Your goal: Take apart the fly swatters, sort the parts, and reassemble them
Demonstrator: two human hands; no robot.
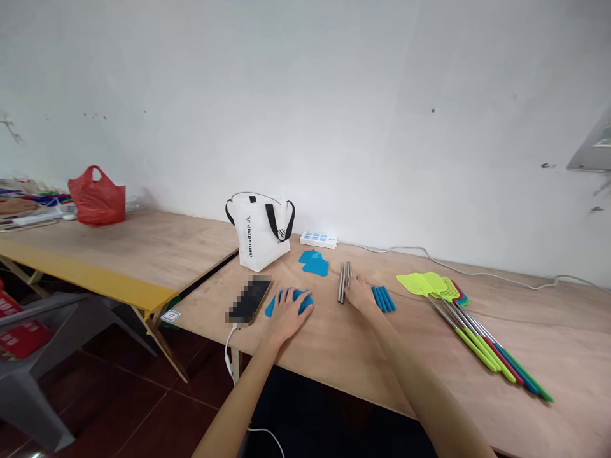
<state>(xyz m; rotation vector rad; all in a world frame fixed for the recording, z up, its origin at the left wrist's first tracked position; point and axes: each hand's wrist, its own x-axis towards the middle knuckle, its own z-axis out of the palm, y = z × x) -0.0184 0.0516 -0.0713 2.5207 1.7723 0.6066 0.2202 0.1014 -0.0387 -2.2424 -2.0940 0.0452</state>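
Note:
My left hand (286, 315) lies flat with its fingers apart over blue fly swatter heads (306, 303), which it partly covers. My right hand (361, 294) has its fingers curled at the near end of silver metal rods (342, 283), pinching at the right-hand ones; the fingertips are partly hidden. Just right of that hand is a row of blue handles (384, 298). Farther back, more blue swatter heads (316, 265) overlap each other. Whole fly swatters (470, 324) with yellow-green, red, blue and green parts are piled at the right.
A phone (251, 300) on a white cable lies left of my left hand. Behind it stands a white bag (260, 238) with black handles. A white power strip (318, 239) sits by the wall. On the left table (181, 245) rests a red plastic bag (98, 200).

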